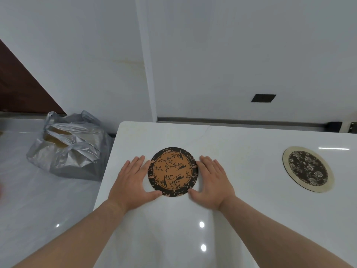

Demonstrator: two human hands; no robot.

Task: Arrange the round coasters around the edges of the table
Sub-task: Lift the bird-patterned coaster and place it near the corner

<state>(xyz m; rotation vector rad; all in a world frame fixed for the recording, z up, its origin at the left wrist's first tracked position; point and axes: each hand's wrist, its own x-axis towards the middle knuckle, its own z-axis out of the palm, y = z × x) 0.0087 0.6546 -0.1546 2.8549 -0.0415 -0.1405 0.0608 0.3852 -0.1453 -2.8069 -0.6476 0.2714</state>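
A round orange coaster (pixel 172 172) with a black rim and a black branch pattern lies flat on the glossy white table (pixel 241 219), near its far left corner. My left hand (pixel 131 182) lies flat on the table against the coaster's left edge, fingers apart. On the other side my right hand (pixel 212 182) rests the same way, touching the right edge. Neither hand lifts the coaster. A second round coaster (pixel 308 168), dark with white flowers and a cream rim, lies flat at the table's far right.
A crumpled silver-grey plastic bag (pixel 67 146) sits on the pale floor left of the table. A white wall stands close behind the table's far edge, with a dark rectangular plate (pixel 263 98) on it. The table's left edge runs just beside my left hand.
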